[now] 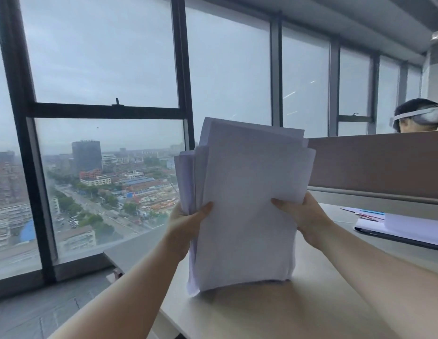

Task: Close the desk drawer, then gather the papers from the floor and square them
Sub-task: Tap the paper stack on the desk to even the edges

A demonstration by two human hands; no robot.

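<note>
A person stands at a pale table [311,302] beside tall windows [103,94] that look out over a grey city. Both hands hold a stack of white papers [247,204] upright, its bottom edge resting on the table. The left hand [188,223] clasps the stack's left side with the thumb across the front; the right hand [301,214] clasps the right side the same way, both closed on the sheets about halfway up. The stack is not yet even: several sheets stick up above the others at the top, and a few fan out past the left edge. The drawer is not in view, and the floor that shows holds no loose sheets, so the gathering seems done and the squaring is the step in hand. To do it well, the grip should probably loosen enough for the sheets to slide, with the bottom edge tapped on the table, then the stack turned to tap a long side too. Farther right on the table lie a folder and other papers [408,228], well apart. Beyond a low partition [384,162], another person's head shows, wearing a headset.
</note>
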